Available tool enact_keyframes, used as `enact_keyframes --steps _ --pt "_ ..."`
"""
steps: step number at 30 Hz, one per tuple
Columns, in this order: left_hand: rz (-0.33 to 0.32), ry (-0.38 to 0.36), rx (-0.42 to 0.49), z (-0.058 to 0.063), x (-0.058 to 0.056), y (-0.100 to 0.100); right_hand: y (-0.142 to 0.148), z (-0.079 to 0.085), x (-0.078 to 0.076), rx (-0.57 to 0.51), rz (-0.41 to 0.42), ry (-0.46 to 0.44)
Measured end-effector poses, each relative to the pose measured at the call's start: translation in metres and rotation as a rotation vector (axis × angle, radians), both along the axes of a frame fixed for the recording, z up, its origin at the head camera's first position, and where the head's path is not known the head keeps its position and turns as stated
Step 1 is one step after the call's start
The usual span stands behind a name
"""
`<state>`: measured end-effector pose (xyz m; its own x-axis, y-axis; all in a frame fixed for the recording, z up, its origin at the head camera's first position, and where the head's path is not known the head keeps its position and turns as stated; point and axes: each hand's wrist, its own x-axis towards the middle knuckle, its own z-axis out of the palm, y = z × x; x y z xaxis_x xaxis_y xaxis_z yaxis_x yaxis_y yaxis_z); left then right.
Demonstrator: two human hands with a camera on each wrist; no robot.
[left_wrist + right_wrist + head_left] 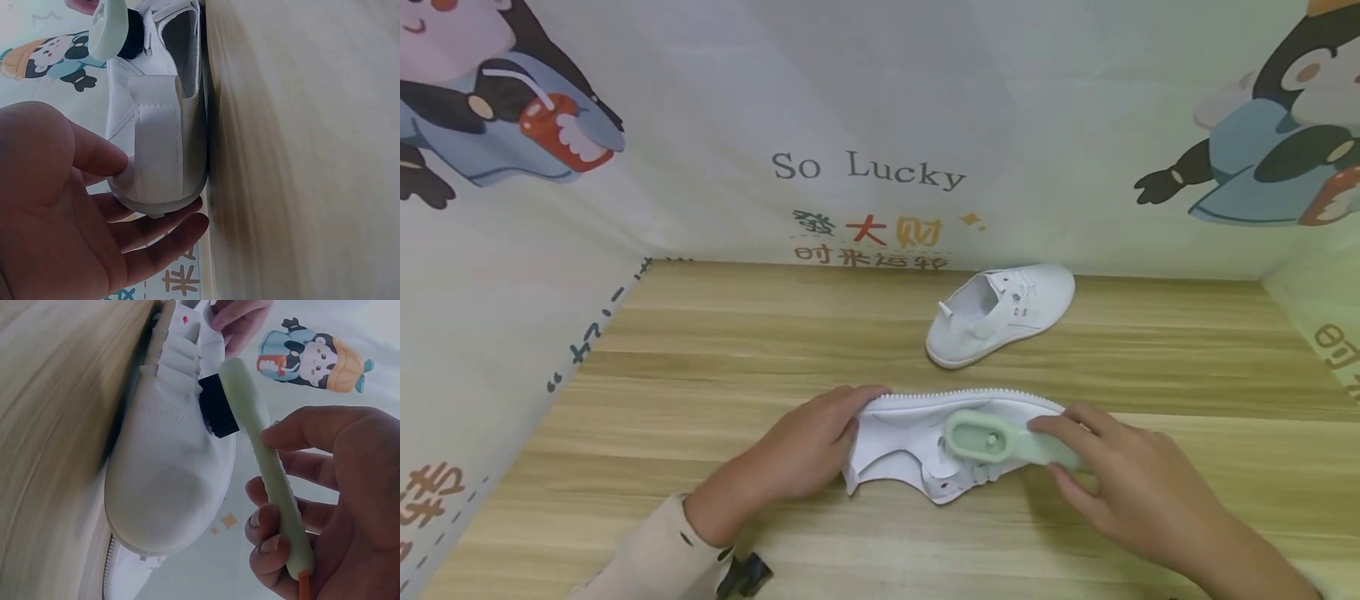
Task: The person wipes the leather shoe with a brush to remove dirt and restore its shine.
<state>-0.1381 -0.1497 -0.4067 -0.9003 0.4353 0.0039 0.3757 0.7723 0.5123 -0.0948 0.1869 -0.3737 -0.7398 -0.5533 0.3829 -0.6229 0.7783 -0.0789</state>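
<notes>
A white lace-up shoe (887, 433) lies on its side on the table, sole edge toward the back wall. My left hand (808, 446) grips its heel; in the left wrist view the thumb is on one side of the heel and fingers curl under it. In my right hand (1142, 487) is a pale green brush (259, 425), its handle held between thumb and curled fingers. Its black bristles (217, 406) touch the shoe's upper beside the laces. An orange cord (304, 587) hangs from the handle end. The brush head hides part of the upper in the head view.
Behind, near the back wall, a second white shoe (1037, 304) stands upright on the wood-grain table (760, 333). Printed cloth (880, 100) with cartoon figures and lettering encloses the back and sides. A black strap piece (745, 575) sits by the left sleeve.
</notes>
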Motion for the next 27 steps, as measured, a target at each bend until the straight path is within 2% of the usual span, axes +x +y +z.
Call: enact_keyframes --steps 5,15,22,27 --pt "-0.006 0.008 0.004 -0.0004 0.0000 0.0006 0.0032 0.0029 0.0016 0.032 -0.042 -0.040" --pt "-0.002 0.016 0.000 -0.0040 -0.0009 0.0018 -0.0010 -0.0020 -0.0004 -0.003 0.014 -0.043" --pt "0.004 0.028 0.016 -0.0072 -0.0019 0.0028 -0.0043 -0.0040 0.0005 0.031 -0.011 -0.109" --pt "0.008 0.031 0.026 -0.0081 -0.0020 0.0034 -0.0056 -0.0057 0.0006 0.036 -0.016 -0.105"
